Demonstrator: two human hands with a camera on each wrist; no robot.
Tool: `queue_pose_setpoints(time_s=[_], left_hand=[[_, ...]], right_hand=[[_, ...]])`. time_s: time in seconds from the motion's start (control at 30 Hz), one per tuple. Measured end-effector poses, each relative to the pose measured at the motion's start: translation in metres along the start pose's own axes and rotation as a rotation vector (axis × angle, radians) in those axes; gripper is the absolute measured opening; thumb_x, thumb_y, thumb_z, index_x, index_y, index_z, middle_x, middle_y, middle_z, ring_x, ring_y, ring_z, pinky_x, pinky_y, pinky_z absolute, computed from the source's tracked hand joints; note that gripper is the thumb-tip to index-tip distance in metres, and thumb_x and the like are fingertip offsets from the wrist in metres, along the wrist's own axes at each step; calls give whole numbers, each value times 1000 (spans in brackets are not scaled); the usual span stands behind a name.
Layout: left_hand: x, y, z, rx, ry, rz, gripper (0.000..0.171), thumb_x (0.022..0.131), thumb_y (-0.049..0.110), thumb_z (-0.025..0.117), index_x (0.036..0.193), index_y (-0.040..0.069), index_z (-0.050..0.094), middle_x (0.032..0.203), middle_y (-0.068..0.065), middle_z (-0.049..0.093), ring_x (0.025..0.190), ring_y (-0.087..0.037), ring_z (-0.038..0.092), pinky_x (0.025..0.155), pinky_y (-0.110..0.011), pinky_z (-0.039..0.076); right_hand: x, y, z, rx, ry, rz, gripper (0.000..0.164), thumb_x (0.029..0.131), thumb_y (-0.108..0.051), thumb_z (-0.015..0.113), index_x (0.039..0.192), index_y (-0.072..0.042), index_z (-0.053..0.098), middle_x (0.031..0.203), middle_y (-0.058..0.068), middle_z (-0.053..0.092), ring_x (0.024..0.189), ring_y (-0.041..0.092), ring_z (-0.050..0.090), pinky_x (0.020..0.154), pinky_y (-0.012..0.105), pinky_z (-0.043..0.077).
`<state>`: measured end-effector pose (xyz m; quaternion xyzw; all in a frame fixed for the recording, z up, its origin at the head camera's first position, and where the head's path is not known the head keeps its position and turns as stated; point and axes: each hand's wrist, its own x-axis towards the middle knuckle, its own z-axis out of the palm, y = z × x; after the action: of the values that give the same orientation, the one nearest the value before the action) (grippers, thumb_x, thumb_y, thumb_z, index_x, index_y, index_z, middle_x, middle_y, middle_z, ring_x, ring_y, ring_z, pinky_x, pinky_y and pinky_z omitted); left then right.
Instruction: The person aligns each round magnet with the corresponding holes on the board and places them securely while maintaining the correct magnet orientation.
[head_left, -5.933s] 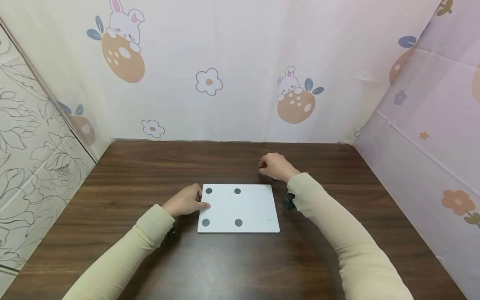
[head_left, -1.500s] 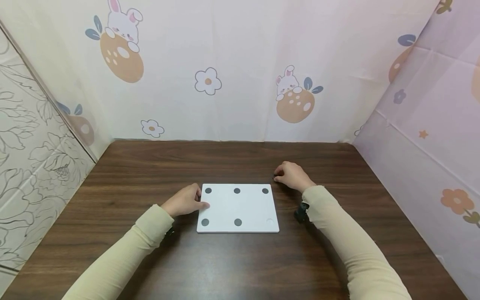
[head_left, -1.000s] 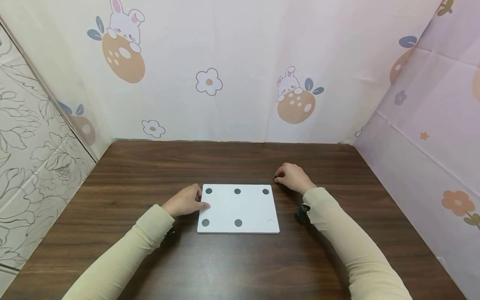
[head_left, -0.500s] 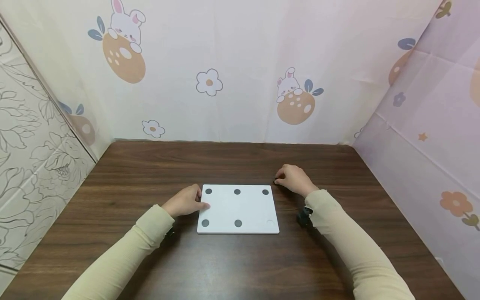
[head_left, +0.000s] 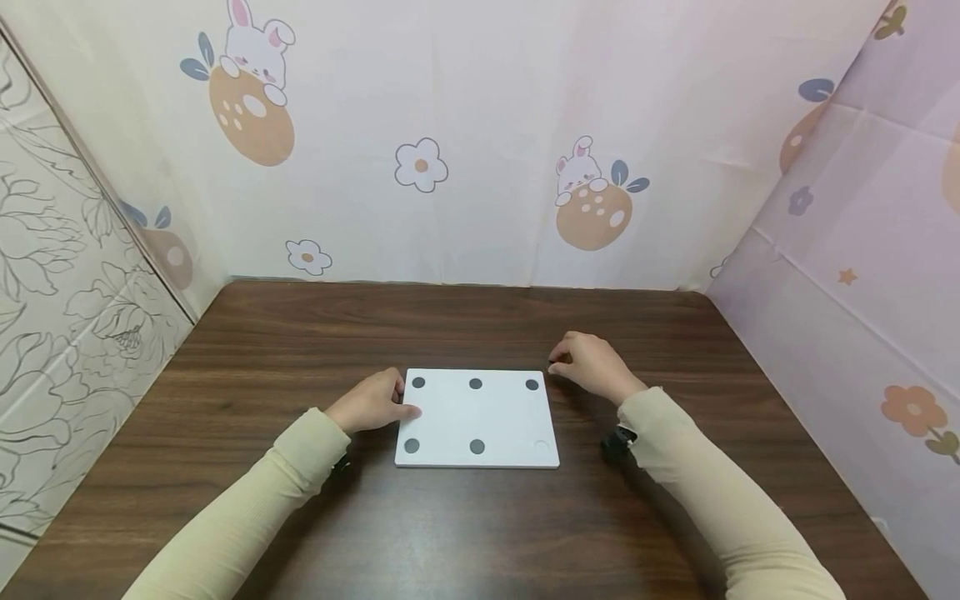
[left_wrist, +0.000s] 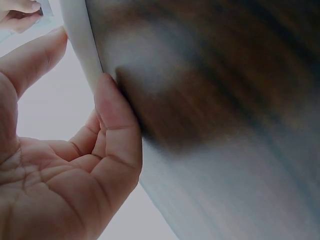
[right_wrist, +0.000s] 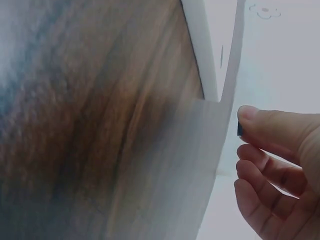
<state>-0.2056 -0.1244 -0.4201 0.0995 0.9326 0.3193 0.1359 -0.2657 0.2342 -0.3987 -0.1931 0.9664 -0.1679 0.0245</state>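
Note:
A flat white board [head_left: 510, 417] lies on the table with several dark grey round discs set in its face. At its near right corner is a shallow round recess [head_left: 542, 447] with no disc in it. My left hand [head_left: 367, 404] grips the board's left edge, thumb on top and fingers at the side; the left wrist view shows fingertips against the board's edge [left_wrist: 80, 40]. Just off the board's far right corner is my right hand [head_left: 596, 368]. It pinches a small dark piece [right_wrist: 240, 129], mostly hidden by the thumb, so its full shape cannot be seen.
The dark wood-grain table [head_left: 480, 533] extends round the board on every side. A patterned curtain [head_left: 495, 208] hangs along the table's back, with more printed sheets at left and right. Each wrist has a dark device [head_left: 617, 443] strapped under the sleeve.
Since the earliest frame, a dark disc has come to sit in the board's far right recess. My right hand has shifted right and nearer, now with a small dark piece. The left hand stays put.

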Motion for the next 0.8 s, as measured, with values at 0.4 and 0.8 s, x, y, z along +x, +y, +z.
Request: queue_pose_setpoints(time_s=[0.4, 0.8], left_hand=[[0, 2, -1, -5, -1, -11, 33, 85, 22, 77, 98, 1, 55, 80, -7, 55, 70, -17, 48, 60, -27, 39], [-1, 2, -1, 3, -7, -24, 33, 84, 24, 77, 96, 3, 54, 79, -6, 55, 69, -17, 48, 60, -27, 39]], right_hand=[[-16, -15, 1, 19, 12, -73, 16, 87, -21, 75, 100, -11, 76, 95, -1, 65, 72, 10, 56, 66, 28, 49], [-37, -32, 5, 30, -3, -134, 18, 85, -19, 77, 101, -10, 76, 91, -4, 63, 70, 6, 54, 61, 22, 46]])
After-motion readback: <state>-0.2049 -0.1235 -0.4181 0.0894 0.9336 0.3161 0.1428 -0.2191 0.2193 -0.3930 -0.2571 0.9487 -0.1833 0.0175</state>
